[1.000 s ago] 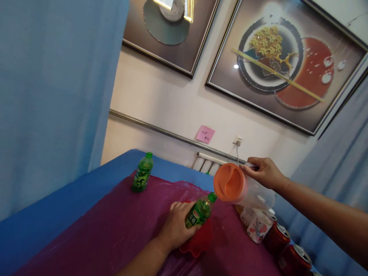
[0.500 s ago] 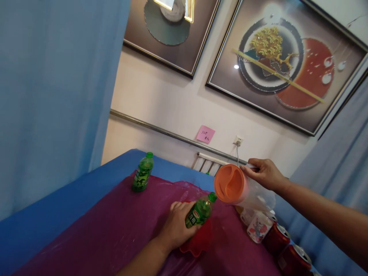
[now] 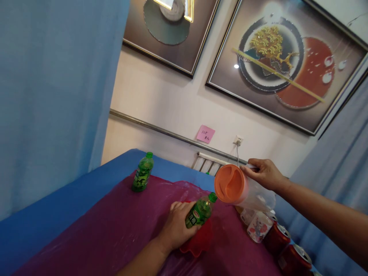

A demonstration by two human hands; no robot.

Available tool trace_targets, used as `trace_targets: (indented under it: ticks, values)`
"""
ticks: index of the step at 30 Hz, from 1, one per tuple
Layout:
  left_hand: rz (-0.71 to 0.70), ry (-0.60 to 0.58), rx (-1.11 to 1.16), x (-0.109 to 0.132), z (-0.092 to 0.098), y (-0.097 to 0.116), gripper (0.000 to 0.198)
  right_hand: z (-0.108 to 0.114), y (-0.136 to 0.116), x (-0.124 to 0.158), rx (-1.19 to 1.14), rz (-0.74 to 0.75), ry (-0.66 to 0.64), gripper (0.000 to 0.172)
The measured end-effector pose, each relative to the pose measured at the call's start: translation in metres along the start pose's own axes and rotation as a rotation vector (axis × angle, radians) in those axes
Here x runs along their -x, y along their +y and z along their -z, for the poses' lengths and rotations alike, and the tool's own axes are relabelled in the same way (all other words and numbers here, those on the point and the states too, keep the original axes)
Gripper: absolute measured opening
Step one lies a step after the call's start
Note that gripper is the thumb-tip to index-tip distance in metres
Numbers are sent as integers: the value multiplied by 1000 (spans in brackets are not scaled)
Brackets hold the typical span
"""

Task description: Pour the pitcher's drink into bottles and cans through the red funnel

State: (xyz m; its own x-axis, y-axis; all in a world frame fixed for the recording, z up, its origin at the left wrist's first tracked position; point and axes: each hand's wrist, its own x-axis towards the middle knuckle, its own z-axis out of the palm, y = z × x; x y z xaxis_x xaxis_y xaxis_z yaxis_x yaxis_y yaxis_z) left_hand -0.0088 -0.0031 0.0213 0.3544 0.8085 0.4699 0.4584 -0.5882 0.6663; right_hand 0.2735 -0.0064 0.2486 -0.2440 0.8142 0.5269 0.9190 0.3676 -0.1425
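Observation:
Tilted to the right, a green plastic bottle (image 3: 199, 212) is in the grip of my left hand (image 3: 178, 224), above a red scalloped dish (image 3: 198, 241) that the hand and bottle partly cover. My right hand (image 3: 266, 174) is wrapped round the handle of a clear pitcher (image 3: 255, 195). The pitcher lies over on its side in the air, and its orange lid (image 3: 230, 184) faces the bottle's mouth, close to it. Whether lid and bottle touch, or any liquid passes, I cannot tell. Another green bottle (image 3: 143, 172) stands upright at the far left of the table.
Purple plastic sheeting (image 3: 115, 222) covers much of the blue table (image 3: 66, 195). Along the right edge stand a patterned glass (image 3: 259, 227) and dark red cans (image 3: 294, 258). A blue curtain (image 3: 57, 96) hangs at the left. Behind are a wall rail (image 3: 161, 130) and framed pictures (image 3: 273, 65).

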Motion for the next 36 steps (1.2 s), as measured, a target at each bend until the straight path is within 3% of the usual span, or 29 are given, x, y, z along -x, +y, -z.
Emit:
trace_targets:
  ticks: [36]
  values:
    - [-2,-6,-12,1,1,0,61,0,2,3,12,29,10,53]
